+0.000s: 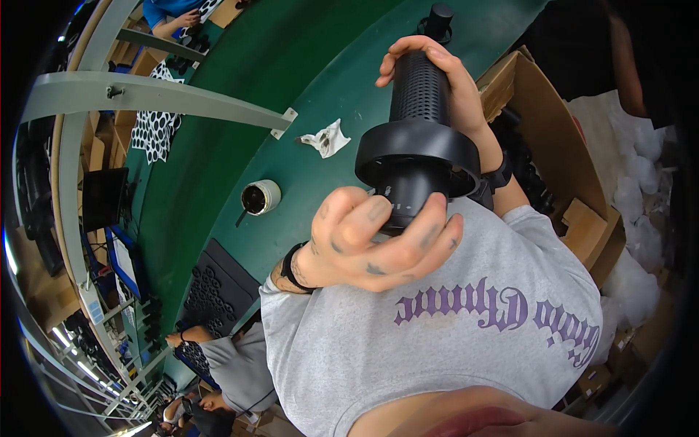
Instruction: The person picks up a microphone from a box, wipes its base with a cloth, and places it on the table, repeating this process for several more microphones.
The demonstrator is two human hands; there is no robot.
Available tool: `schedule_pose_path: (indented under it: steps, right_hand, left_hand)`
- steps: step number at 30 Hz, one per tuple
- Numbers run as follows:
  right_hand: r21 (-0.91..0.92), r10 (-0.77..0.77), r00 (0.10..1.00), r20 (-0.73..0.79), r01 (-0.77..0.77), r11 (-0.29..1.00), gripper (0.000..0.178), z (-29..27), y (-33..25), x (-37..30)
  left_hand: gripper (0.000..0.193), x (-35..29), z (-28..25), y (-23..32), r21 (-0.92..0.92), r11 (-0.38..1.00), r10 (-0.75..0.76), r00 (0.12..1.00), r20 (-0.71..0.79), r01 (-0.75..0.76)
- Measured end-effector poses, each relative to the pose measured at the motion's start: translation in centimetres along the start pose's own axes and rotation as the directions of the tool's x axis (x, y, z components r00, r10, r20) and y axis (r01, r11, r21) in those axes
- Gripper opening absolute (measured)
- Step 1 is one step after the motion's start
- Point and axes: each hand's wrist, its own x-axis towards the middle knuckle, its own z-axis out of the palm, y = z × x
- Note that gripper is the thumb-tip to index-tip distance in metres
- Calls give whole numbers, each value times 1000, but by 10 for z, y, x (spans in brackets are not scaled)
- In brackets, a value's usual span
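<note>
A black cylindrical device [421, 98] with a perforated upper barrel, a wide ring collar and a narrower smooth end is held in front of my chest, tilted. My left hand [378, 244] has its fingers closed around the smooth lower end, below the collar. Around the perforated barrel curls my right hand [466, 91], its fingers over the far end and its palm along the right side. Part of the barrel is hidden behind that hand. A similar black piece [439, 23] stands on the green table [306, 189] beyond my right hand.
Left on the table are a white tub [268, 195] with dark contents and a crumpled, stained white cloth [331, 140]. A black mat with round parts [215, 284] lies nearer a co-worker in grey [247, 364]. At right stands a cardboard box [557, 138] holding black parts. A metal beam [182, 98] crosses upper left.
</note>
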Motion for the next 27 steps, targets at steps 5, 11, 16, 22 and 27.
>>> schedule_pose_path:
  steps: [5, 11, 16, 22, 27]
  right_hand:
    - [-11, 85, 996, 25, -84, 996, 33, -1, -1, 1]
    - [133, 173, 982, 73, -182, 974, 31, 2, 5, 1]
    - [232, 182, 981, 63, -192, 953, 33, -4, 12, 6]
    - [218, 88, 974, 211, -135, 966, 66, -2, 3, 4]
    - [-36, 39, 992, 119, -35, 999, 77, -15, -1, 16]
  left_hand:
    - [30, 6, -3, 1, 24, 999, 38, 996, 86, -40]
    - [15, -1, 1, 2, 48, 987, 151, 987, 51, -153]
    - [16, -1, 12, -4, -15, 1000, 7, 991, -134, -9]
    - [36, -11, -6, -30, -221, 954, -242, 957, -160, 204]
    - [54, -19, -5, -24, -472, 631, -693, 721, 13, 615]
